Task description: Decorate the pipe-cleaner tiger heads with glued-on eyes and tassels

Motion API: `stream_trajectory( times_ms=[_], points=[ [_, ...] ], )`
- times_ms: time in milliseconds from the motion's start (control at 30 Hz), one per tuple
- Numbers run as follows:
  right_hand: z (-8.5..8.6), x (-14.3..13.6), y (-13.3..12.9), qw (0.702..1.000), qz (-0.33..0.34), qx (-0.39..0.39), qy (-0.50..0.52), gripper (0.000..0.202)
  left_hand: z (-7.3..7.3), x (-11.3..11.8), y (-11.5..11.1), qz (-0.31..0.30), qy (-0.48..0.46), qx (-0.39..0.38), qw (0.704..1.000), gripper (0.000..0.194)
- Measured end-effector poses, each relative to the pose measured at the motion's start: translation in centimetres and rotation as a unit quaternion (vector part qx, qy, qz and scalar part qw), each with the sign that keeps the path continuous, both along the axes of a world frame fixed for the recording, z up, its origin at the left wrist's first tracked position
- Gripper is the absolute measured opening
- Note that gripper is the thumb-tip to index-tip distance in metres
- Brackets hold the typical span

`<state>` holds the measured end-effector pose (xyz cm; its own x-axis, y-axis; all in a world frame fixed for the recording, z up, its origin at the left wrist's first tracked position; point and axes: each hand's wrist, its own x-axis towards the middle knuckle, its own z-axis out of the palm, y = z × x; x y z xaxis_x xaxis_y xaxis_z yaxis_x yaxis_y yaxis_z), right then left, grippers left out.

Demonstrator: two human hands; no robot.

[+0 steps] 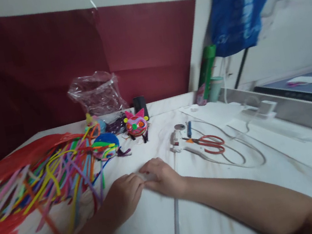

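My left hand (129, 192) and my right hand (165, 178) meet low over the middle of the white table, fingers curled in toward each other. Something small and pale shows between them, but blur and the fingers hide what it is. To the left lies a big heap of colourful pipe cleaners (53, 172), several ends reaching close to my left forearm. Just beyond the hands sit a round blue, green and yellow craft piece (105, 146) with a dark tassel and a pink animal-face craft piece (137, 125) with pointed ears.
Right of my hands lie orange-handled scissors (211, 143), a white glue gun (179, 141) with its looping cord, and a blue stick-like item (189, 129). Behind stand a clear plastic bag (96, 93), a black object (140, 105) and a green cylinder (208, 70). A blue bag (237, 11) hangs at right.
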<state>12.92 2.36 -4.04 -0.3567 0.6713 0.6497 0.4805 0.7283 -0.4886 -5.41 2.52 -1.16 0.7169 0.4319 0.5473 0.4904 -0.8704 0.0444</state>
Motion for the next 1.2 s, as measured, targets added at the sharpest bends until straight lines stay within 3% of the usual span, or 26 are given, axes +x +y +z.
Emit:
stream_trajectory(
  times_ms=[133, 267, 367, 467, 567, 667, 900, 1000, 1100, 1200],
  points=[
    [0.6, 0.0, 0.1, 0.997, -0.007, 0.003, -0.078, 0.027, -0.6, -0.1, 0.9, 0.028, -0.010, 0.052, 0.998, 0.021],
    [3.0, 0.9, 0.5, 0.987, -0.029, 0.018, -0.157, 0.027, -1.3, -0.9, 2.6, 0.085, -0.035, 0.034, 0.995, 0.021],
    [5.4, 2.8, 1.2, 0.969, -0.082, 0.001, -0.233, 0.029, -1.4, -1.8, 3.8, 0.137, -0.036, 0.013, 0.990, 0.025],
    [6.9, 6.1, 1.7, 0.933, -0.179, -0.041, -0.310, 0.029, -1.6, -2.3, 4.9, 0.143, -0.067, 0.032, 0.987, 0.021],
    [6.6, 9.8, 1.3, 0.875, -0.301, -0.067, -0.373, 0.033, -2.4, -2.5, 5.8, 0.131, -0.098, 0.054, 0.985, 0.020],
    [5.0, 12.6, 0.4, 0.850, -0.338, -0.083, -0.395, 0.034, -3.4, -2.6, 6.4, 0.111, -0.083, 0.035, 0.990, 0.021],
    [2.2, 13.4, -0.6, 0.863, -0.321, -0.063, -0.385, 0.015, -4.3, -2.6, 6.6, 0.104, -0.051, 0.026, 0.993, 0.024],
    [1.6, 13.5, -0.6, 0.875, -0.303, -0.046, -0.374, 0.021, -4.3, -2.7, 6.5, 0.103, -0.041, 0.032, 0.993, 0.024],
    [2.1, 15.3, 0.0, 0.912, -0.258, 0.012, -0.318, 0.027, -4.5, -2.8, 6.6, 0.103, -0.034, 0.028, 0.994, 0.023],
    [3.9, 19.3, 1.5, 0.944, -0.241, 0.066, -0.214, 0.025, -4.7, -3.0, 6.8, 0.097, -0.032, 0.019, 0.995, 0.023]
  ],
)
